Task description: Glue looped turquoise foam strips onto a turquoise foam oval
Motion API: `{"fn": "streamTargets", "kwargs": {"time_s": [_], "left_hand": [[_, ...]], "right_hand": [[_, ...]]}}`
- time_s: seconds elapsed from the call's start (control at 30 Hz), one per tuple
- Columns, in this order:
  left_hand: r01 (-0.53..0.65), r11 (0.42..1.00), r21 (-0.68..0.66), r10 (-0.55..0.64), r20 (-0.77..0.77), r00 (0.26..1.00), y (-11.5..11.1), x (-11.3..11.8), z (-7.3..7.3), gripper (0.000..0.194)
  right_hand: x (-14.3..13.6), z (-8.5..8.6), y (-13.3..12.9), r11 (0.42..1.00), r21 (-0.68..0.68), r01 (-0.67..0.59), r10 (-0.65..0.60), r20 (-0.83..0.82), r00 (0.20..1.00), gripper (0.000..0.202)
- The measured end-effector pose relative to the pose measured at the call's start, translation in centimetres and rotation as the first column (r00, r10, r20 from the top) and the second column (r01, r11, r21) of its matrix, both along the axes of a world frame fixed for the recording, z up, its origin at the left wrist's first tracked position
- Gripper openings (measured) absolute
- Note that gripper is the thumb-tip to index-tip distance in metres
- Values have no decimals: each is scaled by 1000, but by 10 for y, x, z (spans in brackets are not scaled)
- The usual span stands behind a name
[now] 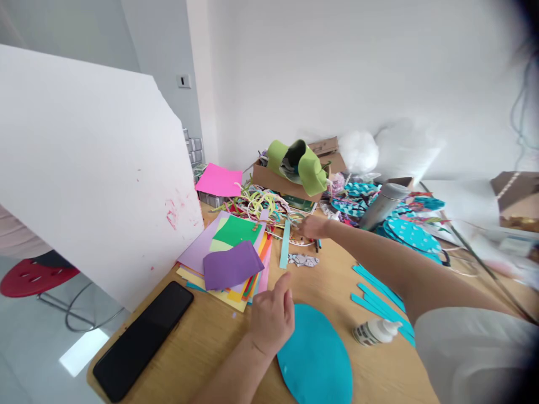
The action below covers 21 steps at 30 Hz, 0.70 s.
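Left hand (273,315) is seen at the blue disc's (315,356) ten o'clock, right hand (312,227) at twelve; neither grip can be told.

Wooden table (391,376) | left: black phone (143,341) | middle: coloured papers (231,266), blue oval (315,359) | right: blue strips (379,303), white bottle (374,331)

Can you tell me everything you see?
phone: one, black, left edge
circle: one, blue, front
bottle: one, white, right of circle
strips: several, blue, behind bottle
papers: many, multicoloured, middle
cutout: one, grey, by papers
strings: many, multicoloured, behind papers
boxes: several, brown, back
rolled sheet: one, green, on box
pink card: one, pink, back left
flask: one, grey, back right
bags: several, white, by wall
board: one, white, far left
stool: one, red, floor
table: one, brown, underneath
left hand: one, by circle
right hand: one, near strings
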<state>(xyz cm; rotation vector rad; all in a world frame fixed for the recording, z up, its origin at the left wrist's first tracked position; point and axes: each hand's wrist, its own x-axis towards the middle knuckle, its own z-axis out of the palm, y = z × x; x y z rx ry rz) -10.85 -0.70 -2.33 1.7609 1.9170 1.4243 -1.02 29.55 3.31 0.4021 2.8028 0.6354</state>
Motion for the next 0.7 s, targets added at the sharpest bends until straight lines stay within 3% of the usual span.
{"fn": "streamTargets", "kwargs": {"time_s": [0.17,0.23,0.3,0.37,0.47,0.53,0.6,0.7], "left_hand": [[-44,999,-24,42,-90,995,2,-1,1,30],[-31,996,-87,17,-156,988,2,0,3,28],[-21,984,-178,-24,-245,969,1,1,5,30],[-38,974,-225,-35,-313,949,0,2,6,31],[-69,969,-235,-22,-362,932,0,2,8,31],[-85,970,-230,-5,-366,931,1,1,10,29],[-89,969,-232,2,-352,936,1,0,13,26],[-87,954,-287,-8,-316,949,2,-2,16,33]], "right_hand": [[24,55,-34,1000,2,-3,3,11,1000,24],[40,83,-62,997,53,50,-35,-251,967,24],[63,105,-97,993,32,109,-68,-600,797,20],[91,112,-141,982,-116,146,-170,-879,445,20],[134,89,-208,919,-391,56,-390,-920,-26,21],[155,55,-245,869,-493,37,-474,-852,-224,22],[168,16,-269,808,-589,26,-568,-790,-230,22],[172,-30,-282,784,-614,96,-603,-789,-117,43]]}}
